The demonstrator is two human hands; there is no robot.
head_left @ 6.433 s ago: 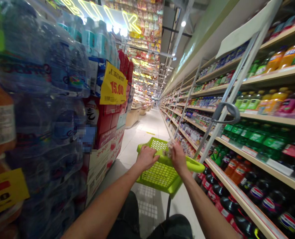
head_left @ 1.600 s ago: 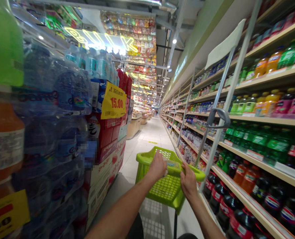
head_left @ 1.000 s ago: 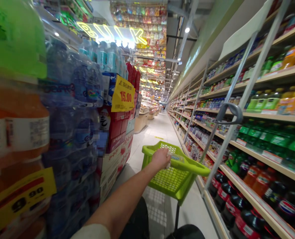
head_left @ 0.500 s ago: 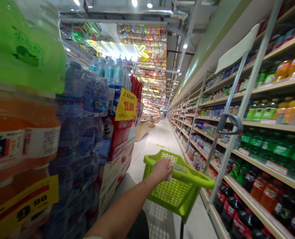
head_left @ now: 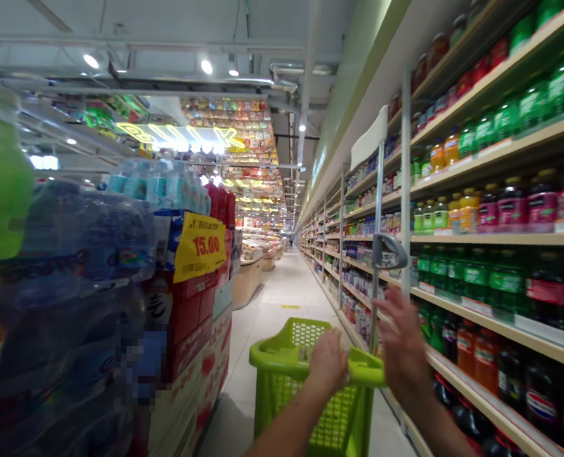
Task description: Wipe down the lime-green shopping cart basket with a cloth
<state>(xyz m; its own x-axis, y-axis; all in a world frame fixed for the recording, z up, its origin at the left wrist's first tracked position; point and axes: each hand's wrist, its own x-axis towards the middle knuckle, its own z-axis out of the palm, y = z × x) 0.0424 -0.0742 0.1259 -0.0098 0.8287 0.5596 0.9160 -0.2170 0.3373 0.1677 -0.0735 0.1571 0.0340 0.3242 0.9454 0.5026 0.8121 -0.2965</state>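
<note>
A green shopping cart [head_left: 276, 362] stands in front of me, with its perforated basket facing up the aisle. My left hand [head_left: 328, 362] is wrapped round the middle of its handle, next to a small whitish thing too blurred to name. To the right, my right hand [head_left: 400, 336] is raised beside the handle's right end, fingers spread and nothing visible in them. Whether its palm edge touches the handle is unclear.
Drink shelves [head_left: 500, 239] line the right side, with a metal pole bearing a grey loop [head_left: 389, 251] in front. Stacked bottle packs [head_left: 63, 304] and red boxes with a yellow price sign [head_left: 200, 245] rise close on the left. The aisle floor [head_left: 282, 292] runs ahead between them.
My right hand has come into view beside the handle. The view has turned, and the cart now points more straight up the aisle. My left hand keeps its hold on the handle.
</note>
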